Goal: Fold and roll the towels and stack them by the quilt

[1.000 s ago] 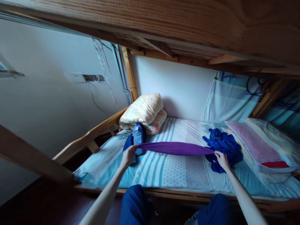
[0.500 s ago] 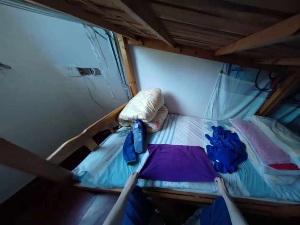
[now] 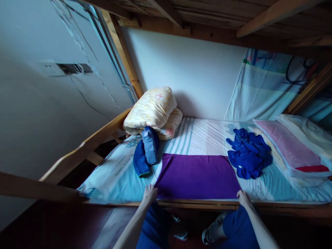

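The purple cloth point(image 3: 198, 177) has settled flatter on the bed point(image 3: 111, 186) since the earlier frame.
Fingers of the right hand point(image 3: 243, 197) pinch its near right corner; those of the left hand point(image 3: 150, 193) touch the near left one, their grip impossible to tell. Its long axis runs left to right, along the bed's front edge. At far right, a translucent cover point(image 3: 306, 174) appears to hold a pink pillow point(image 3: 293, 147).
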Available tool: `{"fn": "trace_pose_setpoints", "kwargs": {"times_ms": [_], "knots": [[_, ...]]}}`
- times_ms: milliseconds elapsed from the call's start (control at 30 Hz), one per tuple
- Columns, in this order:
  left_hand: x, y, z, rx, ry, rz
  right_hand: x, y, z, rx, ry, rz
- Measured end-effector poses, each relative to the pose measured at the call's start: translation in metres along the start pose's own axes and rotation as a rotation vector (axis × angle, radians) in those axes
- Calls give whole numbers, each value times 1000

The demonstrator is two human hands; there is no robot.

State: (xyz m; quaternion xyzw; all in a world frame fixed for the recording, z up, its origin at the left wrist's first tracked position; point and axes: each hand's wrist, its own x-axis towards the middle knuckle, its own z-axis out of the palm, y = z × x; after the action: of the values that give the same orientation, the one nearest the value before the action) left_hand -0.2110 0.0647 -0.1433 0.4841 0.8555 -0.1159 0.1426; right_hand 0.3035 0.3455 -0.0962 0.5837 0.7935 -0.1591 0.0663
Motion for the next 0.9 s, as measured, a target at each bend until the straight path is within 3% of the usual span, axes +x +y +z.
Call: {"fn": "trace_pose_setpoints", "kwargs": {"times_ms": [100,200,367,500,600,733,900], "knots": [[18,36,1,-65,304,8,10,-29,0,-34,102,-77],[40,81,9,-210,564,65,24,-78,16,16,185,-205],[61,131,41,-373,564,10,43,-179,75,187,247,-377],[62,135,74,-418,636,5,44,-257,131,278,256,-503],[63,129,91,-456,679,15,39,-297,166,264,191,-607],[61,124,94,-518,680,40,34,-314,185,219,119,-649],[55,125,82,-562,664,49,42,-289,174,208,143,-700]]}}
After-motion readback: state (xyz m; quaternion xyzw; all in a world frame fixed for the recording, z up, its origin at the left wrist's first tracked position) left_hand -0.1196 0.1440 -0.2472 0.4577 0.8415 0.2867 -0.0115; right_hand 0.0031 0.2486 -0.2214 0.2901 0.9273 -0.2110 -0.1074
